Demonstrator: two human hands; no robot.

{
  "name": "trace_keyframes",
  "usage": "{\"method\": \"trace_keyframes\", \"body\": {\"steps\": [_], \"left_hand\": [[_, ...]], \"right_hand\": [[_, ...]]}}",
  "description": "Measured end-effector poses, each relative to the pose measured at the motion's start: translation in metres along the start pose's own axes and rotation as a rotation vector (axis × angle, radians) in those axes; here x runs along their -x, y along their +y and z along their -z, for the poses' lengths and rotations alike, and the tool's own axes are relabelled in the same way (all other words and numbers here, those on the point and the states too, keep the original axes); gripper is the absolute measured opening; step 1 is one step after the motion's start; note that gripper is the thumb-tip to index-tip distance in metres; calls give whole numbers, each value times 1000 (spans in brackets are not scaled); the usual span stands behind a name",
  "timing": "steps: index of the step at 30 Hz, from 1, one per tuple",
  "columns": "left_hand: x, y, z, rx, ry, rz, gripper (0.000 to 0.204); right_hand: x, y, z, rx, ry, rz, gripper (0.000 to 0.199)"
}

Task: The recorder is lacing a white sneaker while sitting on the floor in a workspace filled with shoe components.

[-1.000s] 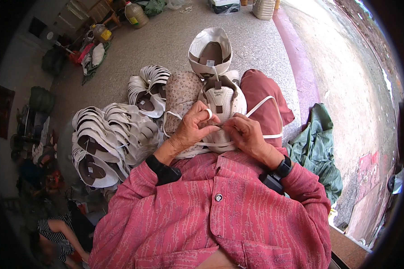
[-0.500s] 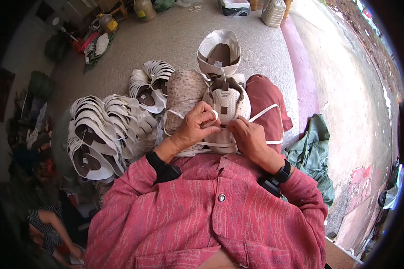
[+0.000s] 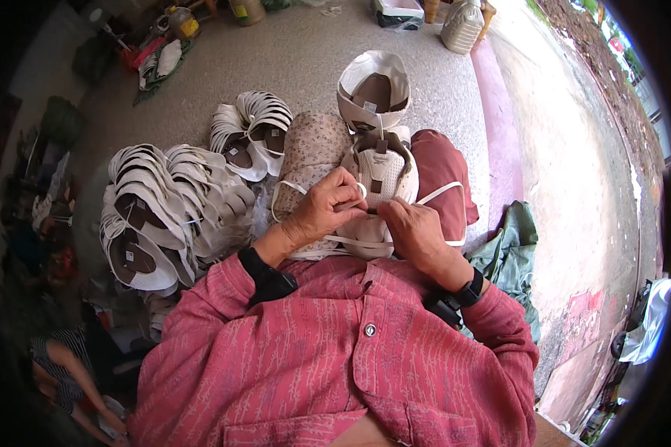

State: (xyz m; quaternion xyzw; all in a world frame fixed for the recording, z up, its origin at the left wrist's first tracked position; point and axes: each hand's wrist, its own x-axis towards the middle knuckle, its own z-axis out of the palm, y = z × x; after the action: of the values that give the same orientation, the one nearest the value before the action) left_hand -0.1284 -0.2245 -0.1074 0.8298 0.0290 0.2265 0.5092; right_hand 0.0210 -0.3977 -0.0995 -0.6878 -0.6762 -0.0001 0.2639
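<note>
A cream shoe upper (image 3: 382, 175) with a perforated tongue rests between my knees, its toe end toward me. My left hand (image 3: 324, 207) is closed at its left edge, fingers bent round a white shoelace (image 3: 285, 183). On the right, my right hand (image 3: 417, 232) pinches at the eyelet area, thumb and fingertips together; what lies between them is too small to make out. The lace loops out on both sides over my knees. A second cream upper (image 3: 373, 83) with a brown insole lies just beyond, joined by a thin strip.
Stacks of cream uppers (image 3: 149, 261) stand at my left, with another bundle (image 3: 255, 130) farther off. Green cloth (image 3: 511, 242) lies at my right. Plastic jugs (image 3: 462, 28) and a white-and-black tub (image 3: 399, 13) stand at the far side. Another person's arm (image 3: 82, 376) shows at lower left.
The view has shifted slightly, moving the surroundings a little. Both hands stay at the shoe upper in nearly the same pose.
</note>
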Motion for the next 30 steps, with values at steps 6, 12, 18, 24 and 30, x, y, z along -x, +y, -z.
{"method": "trace_keyframes", "body": {"steps": [6,12,18,24,30], "left_hand": [[7,14,8,-211,39,-109,16],[60,-16,127,-530,614,131,14],[160,-31,235,-1108,592,605,21],[102,0,165,-1054,430,280,32],[17,33,60,-344,-26,212,26]], "right_hand": [[-3,-7,22,-243,-47,-127,17],[17,13,41,58,37,-7,7],[27,13,67,-519,-263,-144,9],[52,6,81,-1544,106,-441,14],[66,9,68,-1652,200,-375,20]]}}
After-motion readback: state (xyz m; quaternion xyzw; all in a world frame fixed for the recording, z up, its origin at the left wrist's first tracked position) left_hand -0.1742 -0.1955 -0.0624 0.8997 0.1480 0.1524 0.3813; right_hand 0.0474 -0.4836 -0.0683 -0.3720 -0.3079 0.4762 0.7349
